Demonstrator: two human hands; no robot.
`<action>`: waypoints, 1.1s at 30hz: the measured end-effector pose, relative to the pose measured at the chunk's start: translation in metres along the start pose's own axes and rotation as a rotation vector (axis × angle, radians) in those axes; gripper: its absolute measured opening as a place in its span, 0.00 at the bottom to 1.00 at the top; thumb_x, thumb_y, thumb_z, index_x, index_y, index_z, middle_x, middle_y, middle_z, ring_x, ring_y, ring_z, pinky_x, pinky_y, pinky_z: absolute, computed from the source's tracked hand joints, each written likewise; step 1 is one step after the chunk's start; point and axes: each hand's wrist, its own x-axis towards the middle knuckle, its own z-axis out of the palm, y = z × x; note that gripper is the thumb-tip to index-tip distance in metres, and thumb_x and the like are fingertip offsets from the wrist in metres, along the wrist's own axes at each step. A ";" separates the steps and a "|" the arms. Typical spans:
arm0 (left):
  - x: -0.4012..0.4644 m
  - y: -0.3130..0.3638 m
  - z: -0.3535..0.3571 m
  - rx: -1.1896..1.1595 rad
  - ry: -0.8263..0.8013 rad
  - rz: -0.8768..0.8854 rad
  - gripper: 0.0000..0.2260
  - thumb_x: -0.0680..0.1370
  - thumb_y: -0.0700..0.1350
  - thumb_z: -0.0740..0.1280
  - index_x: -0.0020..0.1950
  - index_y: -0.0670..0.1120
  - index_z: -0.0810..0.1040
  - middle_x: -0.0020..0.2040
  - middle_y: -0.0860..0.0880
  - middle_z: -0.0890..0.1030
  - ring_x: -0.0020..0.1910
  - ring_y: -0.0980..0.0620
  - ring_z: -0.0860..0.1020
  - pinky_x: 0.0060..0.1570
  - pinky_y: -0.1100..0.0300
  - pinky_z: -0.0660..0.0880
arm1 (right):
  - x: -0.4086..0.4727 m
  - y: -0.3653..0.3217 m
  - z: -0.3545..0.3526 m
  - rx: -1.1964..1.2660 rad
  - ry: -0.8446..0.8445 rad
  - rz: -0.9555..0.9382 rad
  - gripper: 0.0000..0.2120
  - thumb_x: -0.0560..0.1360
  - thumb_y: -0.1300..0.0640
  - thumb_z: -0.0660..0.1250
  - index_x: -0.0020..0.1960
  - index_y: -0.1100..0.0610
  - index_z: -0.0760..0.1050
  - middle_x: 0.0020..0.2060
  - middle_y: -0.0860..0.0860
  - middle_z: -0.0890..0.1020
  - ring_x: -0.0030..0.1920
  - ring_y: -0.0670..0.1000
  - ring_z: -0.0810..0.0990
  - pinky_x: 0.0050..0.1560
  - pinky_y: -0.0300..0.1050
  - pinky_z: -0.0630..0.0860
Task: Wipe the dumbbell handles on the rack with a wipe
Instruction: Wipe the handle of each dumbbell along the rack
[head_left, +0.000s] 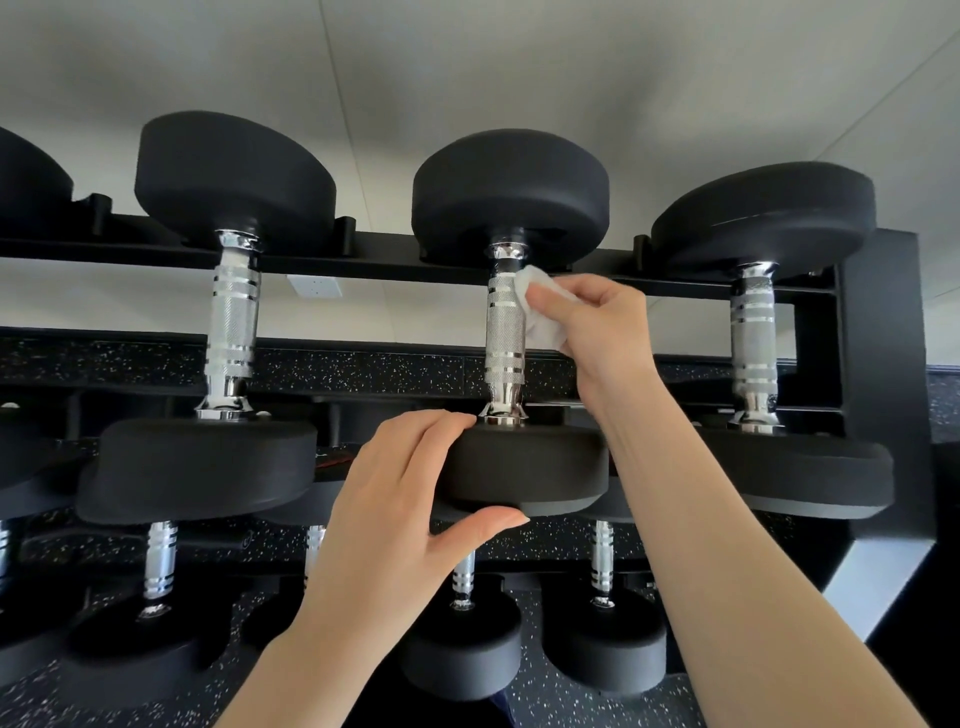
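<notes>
The black dumbbell rack (872, 322) holds 3 full dumbbells on its upper tier, each with black round heads and a knurled chrome handle running near to far. The middle dumbbell (511, 192) is the one under both hands. The right hand (597, 322) reaches in from the right with its fingers curled around a crumpled white wipe (540, 312), pressing it against the right side of the chrome handle (505, 332), at the far half of the grip just below the far head. The left hand (410, 499) grips the near head (535, 467) of the same dumbbell: its fingers lie curved over the head's far face, tips close to the chrome collar, and its thumb hooks under the near edge. The wipe thus sits farther away than the left hand and directly beside the handle. The left dumbbell (234, 312) and the right dumbbell (758, 332) lie untouched on either side. On the lower tier smaller dumbbells (602, 623) sit above a speckled black floor (540, 691). A pale wall (467, 62) rises behind.
</notes>
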 end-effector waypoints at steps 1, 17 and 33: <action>0.000 0.000 0.000 0.006 0.000 0.006 0.30 0.73 0.69 0.59 0.65 0.49 0.71 0.60 0.58 0.70 0.60 0.56 0.70 0.61 0.71 0.60 | 0.003 -0.002 0.004 0.017 0.026 -0.003 0.03 0.66 0.60 0.75 0.37 0.54 0.82 0.41 0.55 0.84 0.50 0.58 0.82 0.58 0.59 0.76; 0.002 -0.003 0.000 0.028 -0.002 0.033 0.29 0.73 0.69 0.59 0.64 0.49 0.71 0.59 0.57 0.71 0.59 0.56 0.70 0.62 0.71 0.59 | 0.027 0.002 0.006 0.464 -0.376 0.235 0.04 0.79 0.60 0.61 0.53 0.58 0.73 0.42 0.52 0.80 0.41 0.50 0.80 0.39 0.44 0.80; 0.003 -0.003 0.001 0.034 0.007 0.046 0.30 0.74 0.69 0.58 0.64 0.49 0.71 0.59 0.57 0.70 0.59 0.56 0.70 0.64 0.71 0.58 | 0.015 0.032 -0.013 0.432 -0.617 0.253 0.07 0.78 0.69 0.56 0.43 0.60 0.67 0.39 0.54 0.83 0.39 0.52 0.84 0.41 0.46 0.82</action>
